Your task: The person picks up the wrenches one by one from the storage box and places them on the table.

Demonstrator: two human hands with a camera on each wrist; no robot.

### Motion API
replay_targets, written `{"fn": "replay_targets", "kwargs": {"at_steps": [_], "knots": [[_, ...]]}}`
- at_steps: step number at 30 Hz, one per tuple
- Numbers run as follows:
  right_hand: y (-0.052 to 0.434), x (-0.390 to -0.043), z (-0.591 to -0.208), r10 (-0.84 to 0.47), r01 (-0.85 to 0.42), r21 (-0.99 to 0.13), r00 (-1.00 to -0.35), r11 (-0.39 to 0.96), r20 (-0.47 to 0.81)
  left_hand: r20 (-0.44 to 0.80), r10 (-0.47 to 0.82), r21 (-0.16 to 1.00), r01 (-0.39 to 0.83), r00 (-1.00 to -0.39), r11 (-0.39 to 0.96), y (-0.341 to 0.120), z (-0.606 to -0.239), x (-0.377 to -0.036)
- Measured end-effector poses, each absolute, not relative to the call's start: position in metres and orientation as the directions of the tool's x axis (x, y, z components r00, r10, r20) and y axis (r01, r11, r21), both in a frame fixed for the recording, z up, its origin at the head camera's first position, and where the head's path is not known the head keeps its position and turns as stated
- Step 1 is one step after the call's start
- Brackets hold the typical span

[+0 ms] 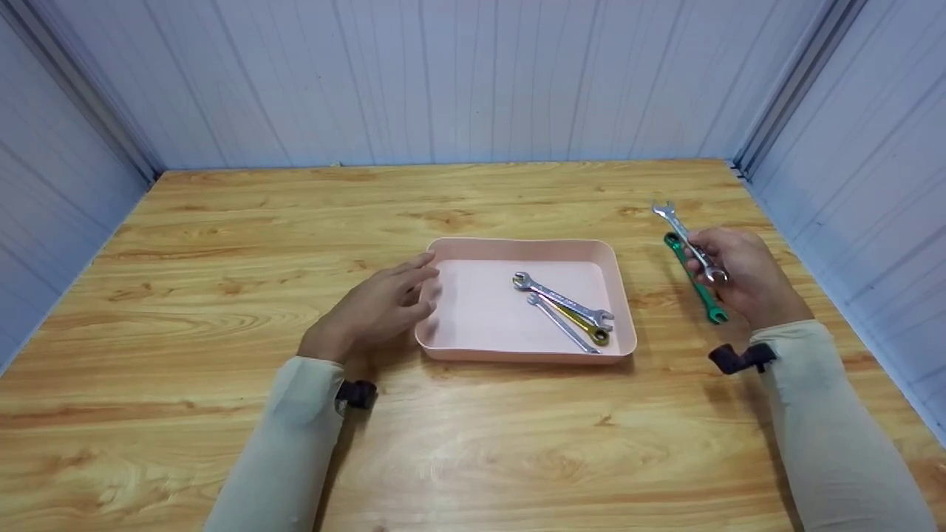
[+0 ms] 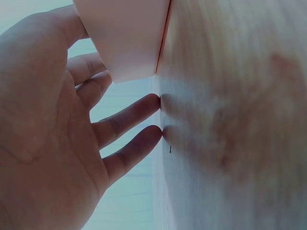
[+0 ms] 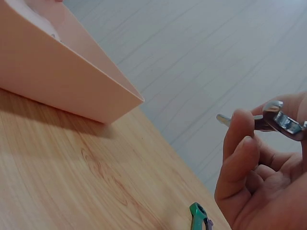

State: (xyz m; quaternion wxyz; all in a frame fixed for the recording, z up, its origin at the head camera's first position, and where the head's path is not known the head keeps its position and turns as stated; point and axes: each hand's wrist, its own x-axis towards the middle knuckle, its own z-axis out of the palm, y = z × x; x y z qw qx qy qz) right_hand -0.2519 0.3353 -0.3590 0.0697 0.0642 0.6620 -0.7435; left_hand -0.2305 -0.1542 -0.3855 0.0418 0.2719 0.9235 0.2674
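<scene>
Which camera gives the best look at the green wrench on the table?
The head view: the green wrench lies whole beside the right hand. The right wrist view catches only its end; the left wrist view misses it.

The tray (image 1: 443,347) is pale pink. In it lie two silver wrenches (image 1: 562,299) and a yellow one (image 1: 584,325). The wrench (image 1: 684,236) in the right hand (image 1: 739,277) is shiny silver — the one (image 1: 698,288) on the table (image 1: 222,295) is green. The table is light wood with darker brown grain; the walls (image 1: 443,74) are pale blue-white — ribbed. Both sleeves (image 1: 835,436) are cream.
</scene>
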Motion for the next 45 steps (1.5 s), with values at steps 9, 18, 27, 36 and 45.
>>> {"fn": "replay_targets", "kwargs": {"at_steps": [9, 18, 27, 36, 45], "knots": [[0.341, -0.252, -0.364, 0.013, 0.228, -0.971, -0.973, -0.075, -0.229, 0.069, 0.529, 0.526, 0.481, -0.846, 0.701, -0.156, -0.384, -0.230], [0.342, -0.253, -0.369, 0.054, 0.238, -0.971, -0.970, -0.020, -0.239, 0.062, 0.523, 0.520, 0.475, -0.850, 0.710, -0.155, -0.387, -0.231], [0.343, -0.254, -0.374, 0.073, 0.243, -0.969, -0.967, -0.045, -0.245, 0.059, 0.519, 0.516, 0.471, -0.853, 0.715, -0.154, -0.386, -0.231], [0.342, -0.256, -0.377, 0.088, 0.253, -0.967, -0.963, -0.008, -0.253, 0.064, 0.529, 0.537, 0.476, -0.846, 0.697, -0.154, -0.387, -0.230], [0.341, -0.258, -0.379, 0.116, 0.256, -0.964, -0.962, 0.077, -0.246, 0.069, 0.536, 0.533, 0.485, -0.842, 0.693, -0.153, -0.387, -0.230]]}}
